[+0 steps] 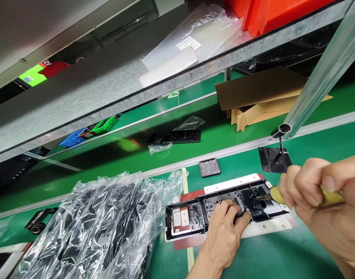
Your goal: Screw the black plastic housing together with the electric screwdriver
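Left of your right grip [313, 188], which clasps a yellow-handled metal tool [277, 195], the long black plastic housing [204, 217] lies roughly parallel to the far edge of the green table [258, 255]; your left grip [225, 234] touches its middle, whether pinching anything I cannot tell.

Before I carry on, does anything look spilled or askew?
Nothing looks spilled; the small metal parts sit inside their black tray. Behind the metal rail, though, a cardboard sheet slants over other cardboard pieces, and loose clear film lies by a black panel.
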`<action>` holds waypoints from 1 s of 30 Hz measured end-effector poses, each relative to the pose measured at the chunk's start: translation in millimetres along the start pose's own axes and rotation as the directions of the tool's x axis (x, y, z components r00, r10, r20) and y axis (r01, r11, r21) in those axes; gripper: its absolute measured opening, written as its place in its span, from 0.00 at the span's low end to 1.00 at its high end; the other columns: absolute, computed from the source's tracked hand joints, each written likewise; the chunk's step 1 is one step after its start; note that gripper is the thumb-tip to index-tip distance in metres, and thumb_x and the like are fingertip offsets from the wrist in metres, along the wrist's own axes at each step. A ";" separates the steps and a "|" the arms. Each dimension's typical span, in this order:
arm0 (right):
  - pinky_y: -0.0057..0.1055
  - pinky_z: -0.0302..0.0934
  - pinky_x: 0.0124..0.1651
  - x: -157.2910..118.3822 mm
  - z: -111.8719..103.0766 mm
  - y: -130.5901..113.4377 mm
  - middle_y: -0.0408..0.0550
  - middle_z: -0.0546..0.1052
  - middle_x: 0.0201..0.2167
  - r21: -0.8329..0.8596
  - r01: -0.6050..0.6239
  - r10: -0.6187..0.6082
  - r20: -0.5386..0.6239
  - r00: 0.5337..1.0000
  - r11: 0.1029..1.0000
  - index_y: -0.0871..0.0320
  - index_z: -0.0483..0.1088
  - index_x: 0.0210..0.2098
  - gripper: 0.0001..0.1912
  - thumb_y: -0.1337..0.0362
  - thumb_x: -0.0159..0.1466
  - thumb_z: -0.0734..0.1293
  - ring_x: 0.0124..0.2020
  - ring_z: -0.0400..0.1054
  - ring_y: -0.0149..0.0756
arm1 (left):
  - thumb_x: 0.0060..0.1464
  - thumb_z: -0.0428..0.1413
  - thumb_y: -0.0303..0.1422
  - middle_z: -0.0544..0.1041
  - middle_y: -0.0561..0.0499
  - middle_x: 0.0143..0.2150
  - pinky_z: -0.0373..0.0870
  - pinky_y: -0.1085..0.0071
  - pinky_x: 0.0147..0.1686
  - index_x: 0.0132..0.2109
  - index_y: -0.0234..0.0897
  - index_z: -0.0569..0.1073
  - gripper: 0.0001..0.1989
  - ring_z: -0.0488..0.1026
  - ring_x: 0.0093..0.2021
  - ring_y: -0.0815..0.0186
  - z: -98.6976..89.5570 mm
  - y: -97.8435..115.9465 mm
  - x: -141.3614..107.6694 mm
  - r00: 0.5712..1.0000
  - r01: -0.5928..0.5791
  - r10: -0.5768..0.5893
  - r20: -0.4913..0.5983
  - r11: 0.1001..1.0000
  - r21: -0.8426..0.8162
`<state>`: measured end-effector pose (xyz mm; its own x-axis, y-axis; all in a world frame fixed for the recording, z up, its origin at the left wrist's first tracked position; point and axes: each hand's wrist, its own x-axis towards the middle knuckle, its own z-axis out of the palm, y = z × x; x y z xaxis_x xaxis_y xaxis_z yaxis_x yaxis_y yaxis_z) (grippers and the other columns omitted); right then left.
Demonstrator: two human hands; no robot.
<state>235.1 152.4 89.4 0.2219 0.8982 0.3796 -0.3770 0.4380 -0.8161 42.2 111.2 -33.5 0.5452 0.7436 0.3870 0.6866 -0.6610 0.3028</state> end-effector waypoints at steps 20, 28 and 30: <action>0.31 0.53 0.21 -22.5 19.1 40.1 0.41 0.62 0.18 -0.069 -0.098 0.105 0.099 0.990 0.993 0.55 0.63 0.26 0.18 0.62 0.74 0.61 0.18 0.58 0.30 | 0.60 0.55 0.16 0.79 0.43 0.43 0.76 0.58 0.45 0.56 0.33 0.74 0.20 0.72 0.49 0.54 9.9 -6.4 -24.7 0.919 0.132 -0.150 -0.364 0.988 -0.075; 0.32 0.54 0.23 -25.2 19.4 44.9 0.41 0.61 0.18 -0.138 -0.069 0.087 0.129 0.988 0.988 0.55 0.62 0.26 0.19 0.59 0.75 0.60 0.18 0.59 0.30 | 0.61 0.55 0.16 0.78 0.44 0.41 0.76 0.58 0.44 0.57 0.33 0.74 0.20 0.72 0.48 0.55 12.8 -7.2 -26.4 0.914 0.141 -0.171 -0.367 0.984 -0.108; 0.33 0.54 0.23 -25.2 20.2 46.0 0.40 0.61 0.18 -0.160 -0.061 0.082 0.129 0.988 0.985 0.55 0.62 0.27 0.19 0.59 0.75 0.60 0.18 0.58 0.30 | 0.61 0.55 0.16 0.78 0.44 0.41 0.76 0.58 0.44 0.57 0.33 0.74 0.20 0.72 0.48 0.55 13.9 -8.0 -26.0 0.915 0.143 -0.176 -0.364 0.983 -0.116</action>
<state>194.0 150.6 51.0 0.0718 0.9285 0.3644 -0.2406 0.3706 -0.8971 29.2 98.5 -58.1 0.2029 0.7597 0.6178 0.6967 -0.5553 0.4540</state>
